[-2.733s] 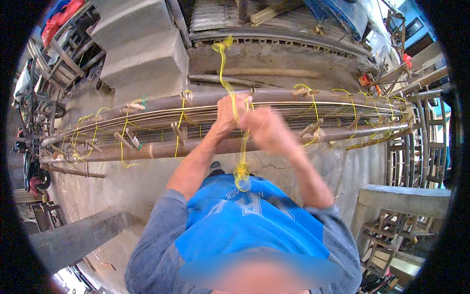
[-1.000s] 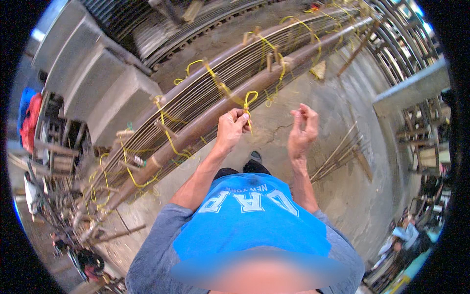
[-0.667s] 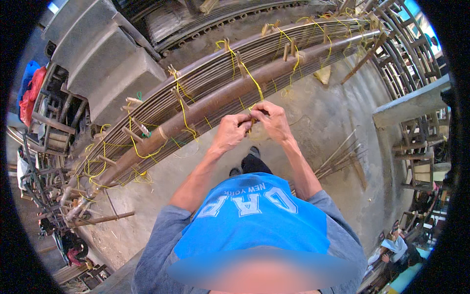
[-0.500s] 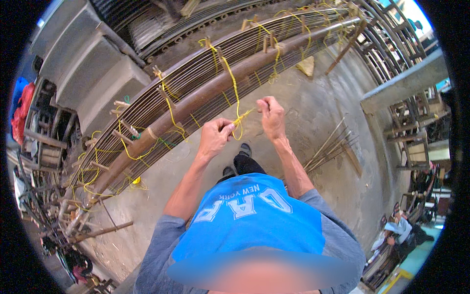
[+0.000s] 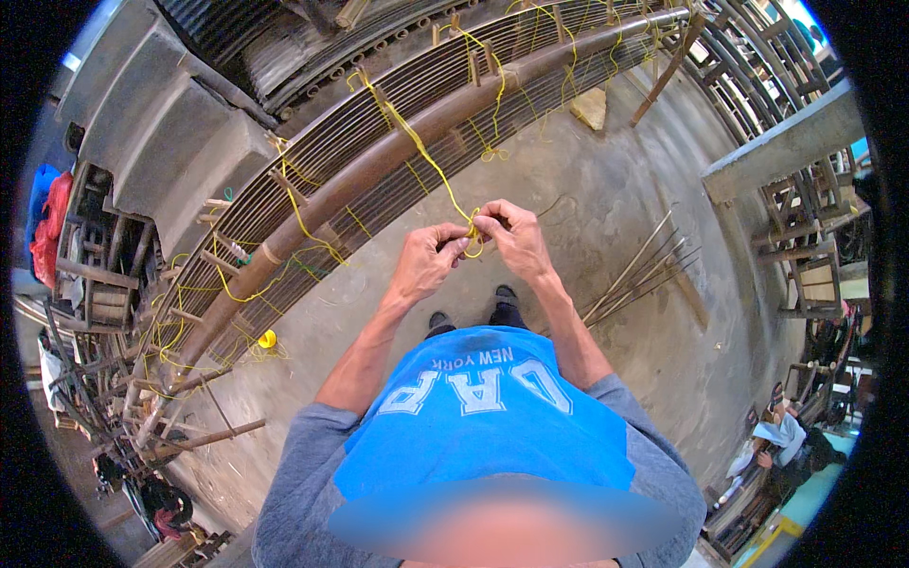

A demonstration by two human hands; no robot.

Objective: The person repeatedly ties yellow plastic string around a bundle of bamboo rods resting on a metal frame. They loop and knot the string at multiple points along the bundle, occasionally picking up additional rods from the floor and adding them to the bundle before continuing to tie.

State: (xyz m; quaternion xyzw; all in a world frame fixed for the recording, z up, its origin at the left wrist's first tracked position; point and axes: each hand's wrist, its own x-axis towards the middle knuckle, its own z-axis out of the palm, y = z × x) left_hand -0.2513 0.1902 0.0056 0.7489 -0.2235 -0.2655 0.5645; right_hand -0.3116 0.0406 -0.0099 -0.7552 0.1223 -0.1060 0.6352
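My left hand point(image 5: 426, 262) and my right hand point(image 5: 518, 239) meet in front of my chest, fingertips almost touching. Both pinch a yellow cord point(image 5: 428, 163), which forms a small loop between and below the fingers. From there the cord runs taut up and left to a wooden peg point(image 5: 381, 104) beside a long brown pole point(image 5: 355, 187). Many thin parallel strands stretch along both sides of the pole, with other yellow cords tied at pegs along it. Whether the loop is knotted is hidden by my fingers.
Grey concrete steps point(image 5: 175, 123) rise behind the pole at the left. A small yellow roll point(image 5: 268, 339) lies under its near end. Thin sticks point(image 5: 639, 270) and a pale stone-like block point(image 5: 589, 109) rest on the floor to the right. Another person point(image 5: 786, 440) is at the far lower right.
My right hand has moved left and in to meet my left hand at the cord; before, it was apart, pulling the cord's end outward. My view and feet have shifted slightly.
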